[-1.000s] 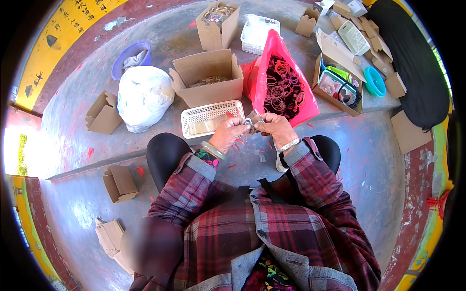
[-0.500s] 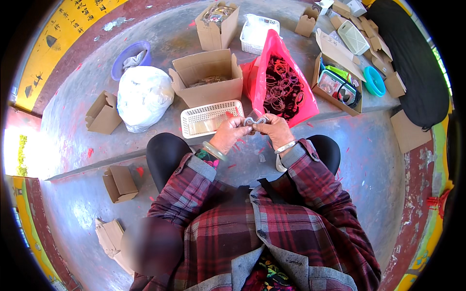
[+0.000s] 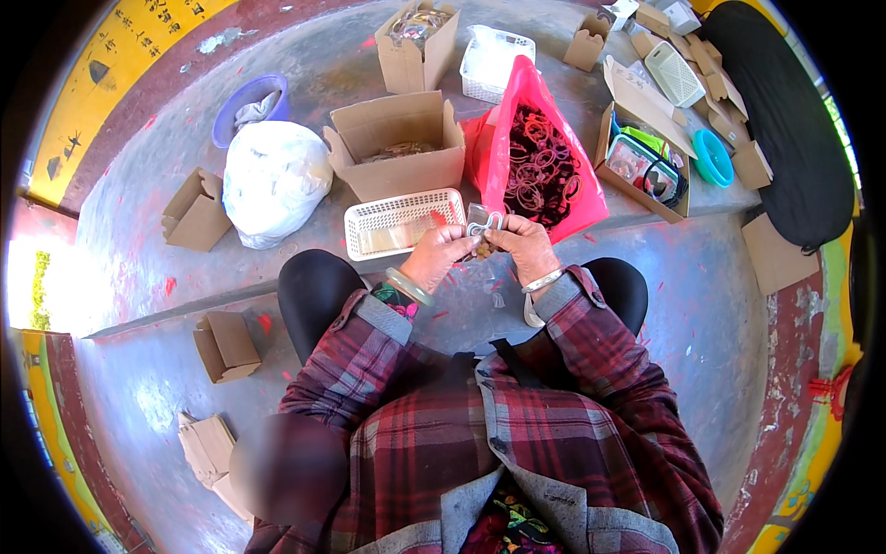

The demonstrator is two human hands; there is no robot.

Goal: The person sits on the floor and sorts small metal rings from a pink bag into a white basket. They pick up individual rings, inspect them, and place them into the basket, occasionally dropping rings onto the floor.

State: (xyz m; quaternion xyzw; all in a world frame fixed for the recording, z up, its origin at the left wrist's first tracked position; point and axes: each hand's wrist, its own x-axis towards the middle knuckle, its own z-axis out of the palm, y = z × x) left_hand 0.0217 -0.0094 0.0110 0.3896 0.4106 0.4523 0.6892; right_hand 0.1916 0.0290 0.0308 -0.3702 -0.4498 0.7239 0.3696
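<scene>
Pale loop (image 3: 486,222) pinched by left hand (image 3: 434,258) and right hand (image 3: 525,249), seemingly unfinished.
Dark loops (image 3: 537,168) are left in the pink bag (image 3: 583,216).

Before the hands (image 3: 524,249), a basket (image 3: 377,215) lies left, a bag (image 3: 585,216) right, a carton (image 3: 397,177) behind the basket.

Dark characters (image 3: 138,39) in upright columns on the yellow painted band (image 3: 81,115), upper left of the head view, reaching toward the top edge; legible as writing, wording not copied, strokes small and bent by the lens. Dark painted shapes (image 3: 97,71) sit lower on the same yellow, below the columns, looks like decoration rather than text. Cardboard box flap (image 3: 655,109) at upper right: faint dark marks, maybe print, too small to read.
</scene>
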